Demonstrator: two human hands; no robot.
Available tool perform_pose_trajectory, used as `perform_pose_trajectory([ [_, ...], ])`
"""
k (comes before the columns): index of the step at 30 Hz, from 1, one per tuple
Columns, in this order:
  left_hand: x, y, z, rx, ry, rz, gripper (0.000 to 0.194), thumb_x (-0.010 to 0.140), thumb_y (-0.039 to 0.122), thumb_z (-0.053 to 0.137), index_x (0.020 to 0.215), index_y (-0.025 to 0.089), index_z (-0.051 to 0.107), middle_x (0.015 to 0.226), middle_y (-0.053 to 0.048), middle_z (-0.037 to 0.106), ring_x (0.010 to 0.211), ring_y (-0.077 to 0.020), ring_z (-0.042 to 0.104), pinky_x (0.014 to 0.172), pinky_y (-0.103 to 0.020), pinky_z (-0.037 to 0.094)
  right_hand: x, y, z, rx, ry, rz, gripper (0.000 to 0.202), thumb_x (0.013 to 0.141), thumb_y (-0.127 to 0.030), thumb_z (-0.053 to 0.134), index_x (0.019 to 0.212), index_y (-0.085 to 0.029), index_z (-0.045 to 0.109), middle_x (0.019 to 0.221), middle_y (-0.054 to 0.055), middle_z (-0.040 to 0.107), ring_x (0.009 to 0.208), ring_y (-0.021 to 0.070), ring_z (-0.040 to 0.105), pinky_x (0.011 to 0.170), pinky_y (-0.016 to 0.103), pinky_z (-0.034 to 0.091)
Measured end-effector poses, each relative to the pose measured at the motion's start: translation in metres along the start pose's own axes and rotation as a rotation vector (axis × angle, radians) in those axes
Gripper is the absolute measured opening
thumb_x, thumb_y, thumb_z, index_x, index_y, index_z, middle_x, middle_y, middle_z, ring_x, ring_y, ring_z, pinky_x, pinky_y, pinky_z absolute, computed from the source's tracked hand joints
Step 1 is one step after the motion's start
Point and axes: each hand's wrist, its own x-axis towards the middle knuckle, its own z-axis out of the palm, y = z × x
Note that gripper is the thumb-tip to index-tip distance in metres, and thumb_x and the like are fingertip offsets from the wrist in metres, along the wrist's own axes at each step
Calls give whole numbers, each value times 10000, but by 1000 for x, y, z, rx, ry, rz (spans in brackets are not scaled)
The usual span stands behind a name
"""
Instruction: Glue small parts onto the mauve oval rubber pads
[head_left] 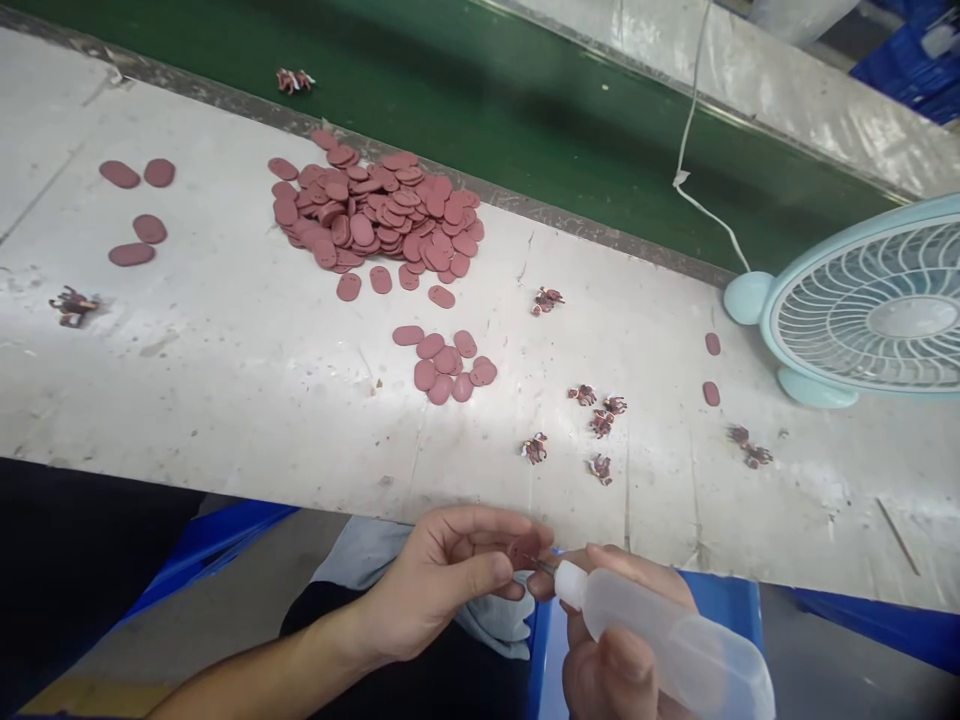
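Note:
My left hand [442, 570] pinches a reddish-brown oval disc [523, 550] between thumb and fingers, just off the table's front edge. My right hand [622, 640] is wrapped round a translucent white squeeze bottle [675, 640], tilted so its thin nozzle meets or nearly meets the disc. Whether the tip touches I cannot tell. Beyond my hands lie several small brown-and-white figurines [600, 422] and a small cluster of the same oval discs [450, 370]. A large heap of discs [382, 210] sits farther back.
A light blue fan [870, 300] stands at the right, its white cable [697, 200] running over the green conveyor belt [525, 130]. More discs [131, 254] and a figurine [73, 306] lie at the left. One figurine [294, 80] is on the belt. A blue bin [724, 610] sits below the table edge.

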Motion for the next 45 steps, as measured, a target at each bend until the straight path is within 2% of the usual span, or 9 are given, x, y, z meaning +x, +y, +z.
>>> perform_pose_trajectory([
  [8, 1, -1, -1, 1, -18, 1, 253, 839, 239, 779, 1092, 226, 772, 1204, -106, 762, 893, -162, 736, 763, -238, 574, 3, -11, 6, 66, 41, 46, 319, 847, -592, 616, 1038, -351, 699, 693, -3, 626, 569, 239, 610, 493, 388, 473],
  [14, -1, -2, 2, 9, 8, -12, 250, 835, 239, 784, 1084, 227, 777, 1187, -107, 770, 895, -165, 750, 751, -218, 573, 2, -6, 0, 28, -68, -14, 314, 888, -553, 574, 1105, -349, 670, 775, 24, 645, 585, 246, 625, 477, 387, 466],
  [19, -1, -3, 3, 10, -14, -9, 249, 843, 245, 775, 1091, 220, 769, 1199, -119, 763, 879, -171, 751, 752, -233, 578, 6, -12, -4, 113, -94, -3, 317, 916, -567, 554, 1107, -333, 647, 689, 17, 658, 583, 247, 616, 503, 381, 477],
  [24, 0, -5, 4, 6, -9, -24, 247, 851, 236, 766, 1098, 223, 764, 1208, -111, 761, 897, -169, 752, 768, -228, 577, 8, -14, -15, 93, -176, 28, 303, 924, -555, 538, 1122, -346, 631, 754, 53, 689, 657, 289, 636, 546, 442, 501],
  [35, 0, -4, 8, 17, 2, -21, 246, 844, 233, 776, 1090, 227, 767, 1198, -103, 767, 968, -186, 753, 762, -209, 576, 7, -13, -13, 110, -85, -3, 322, 866, -564, 631, 1068, -321, 687, 751, 30, 689, 588, 256, 638, 493, 410, 488],
  [37, 0, -2, 7, 24, -1, -8, 238, 859, 225, 759, 1097, 233, 764, 1203, -99, 765, 1054, -213, 738, 766, -204, 577, 23, -15, -26, 336, -144, 170, 314, 857, -544, 634, 1032, -290, 694, 717, 33, 670, 560, 227, 635, 456, 372, 509],
  [39, -1, 1, 7, 39, -6, 16, 229, 879, 218, 736, 1105, 239, 761, 1211, -96, 762, 1097, -225, 726, 770, -200, 576, 48, -9, -45, 741, -159, 409, 301, 844, -479, 656, 1036, -249, 685, 700, 25, 625, 568, 181, 630, 413, 286, 521],
  [43, -3, 9, 7, 80, -4, 44, 209, 894, 219, 717, 1096, 240, 764, 1201, -94, 765, 1093, -226, 728, 771, -201, 579, 99, 27, -78, 1945, -82, 926, 279, 799, -118, 689, 1058, -220, 663, 647, -39, 543, 547, 120, 602, 342, 154, 486],
  [45, -4, 14, 6, 98, 20, 60, 195, 896, 223, 713, 1082, 238, 768, 1188, -94, 770, 1085, -226, 731, 751, -192, 576, 114, 45, -84, 2493, 59, 1019, 405, 748, 83, 622, 1023, -204, 697, 598, -69, 556, 460, 95, 561, 288, 129, 442],
])
